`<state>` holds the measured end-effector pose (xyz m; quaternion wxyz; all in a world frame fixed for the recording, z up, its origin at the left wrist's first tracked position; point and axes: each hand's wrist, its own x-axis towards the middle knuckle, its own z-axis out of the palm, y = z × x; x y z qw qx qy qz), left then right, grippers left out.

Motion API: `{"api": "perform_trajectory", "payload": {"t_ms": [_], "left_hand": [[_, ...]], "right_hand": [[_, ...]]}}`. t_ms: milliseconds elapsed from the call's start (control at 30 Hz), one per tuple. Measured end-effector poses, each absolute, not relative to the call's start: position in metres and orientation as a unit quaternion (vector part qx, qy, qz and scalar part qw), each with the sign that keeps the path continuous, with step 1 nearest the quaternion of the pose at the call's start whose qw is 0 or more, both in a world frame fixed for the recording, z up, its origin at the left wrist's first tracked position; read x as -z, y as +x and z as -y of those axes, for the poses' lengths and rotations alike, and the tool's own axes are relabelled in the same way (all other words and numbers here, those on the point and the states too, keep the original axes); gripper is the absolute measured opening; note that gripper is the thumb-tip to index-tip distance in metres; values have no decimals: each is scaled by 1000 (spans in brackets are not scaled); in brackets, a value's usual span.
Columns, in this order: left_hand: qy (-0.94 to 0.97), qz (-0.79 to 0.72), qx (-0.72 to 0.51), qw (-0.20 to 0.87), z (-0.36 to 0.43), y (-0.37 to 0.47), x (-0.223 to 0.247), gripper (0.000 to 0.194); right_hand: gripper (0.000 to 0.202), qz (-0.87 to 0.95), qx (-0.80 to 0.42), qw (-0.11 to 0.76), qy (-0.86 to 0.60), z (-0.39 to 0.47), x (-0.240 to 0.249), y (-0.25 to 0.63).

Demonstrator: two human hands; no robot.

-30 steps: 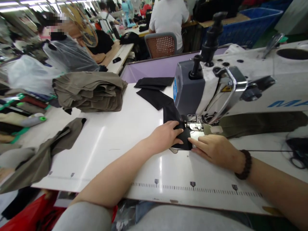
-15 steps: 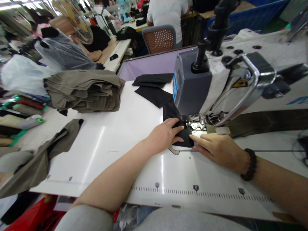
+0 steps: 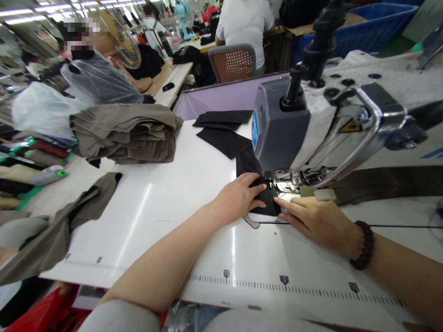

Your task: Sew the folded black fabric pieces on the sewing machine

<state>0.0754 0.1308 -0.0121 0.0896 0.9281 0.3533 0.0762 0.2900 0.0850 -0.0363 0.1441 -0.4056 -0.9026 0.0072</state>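
A black fabric piece [image 3: 272, 208] lies flat on the white table beside the metal presser foot [image 3: 284, 184] of the sewing machine [image 3: 282, 124]. My left hand [image 3: 237, 196] rests on this fabric with its fingers spread, pressing it down left of the foot. The fingertips of my right hand [image 3: 316, 221] touch the fabric's right edge; its fingers are stretched out, and a dark beaded bracelet [image 3: 362, 244] circles the wrist. Behind my left hand, more black fabric pieces [image 3: 224, 140] lie partly under the machine head. The needle itself is too small to make out.
A tall stack of olive-grey cloth [image 3: 128, 133] stands at the back left, with a loose cloth strip [image 3: 86, 203] nearer. Thread cones [image 3: 44, 175] lie at the left edge. Olive fabric [image 3: 384, 184] runs behind my right hand. A person in white [image 3: 242, 27] sits beyond the table.
The whole view has shifted slightly, so things appear a little lower and to the right. Both hands keep almost the same place on the black fabric.
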Motion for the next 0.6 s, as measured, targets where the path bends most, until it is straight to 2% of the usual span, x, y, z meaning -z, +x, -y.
{"api": "perform_trajectory", "payload": {"t_ms": [233,400,600], "left_hand": [[928,-353,-86,79,-134,75,15,43],[964,-233,-84,95,-127,73,11,22],[972,-193,-72,114,-117,76,5,24]], "right_hand": [[34,901,14,146,-409,-86,36,289],[36,929,1,155,-335,-85,29,291],[36,934,-2,166,-316,-82,28,293]]}}
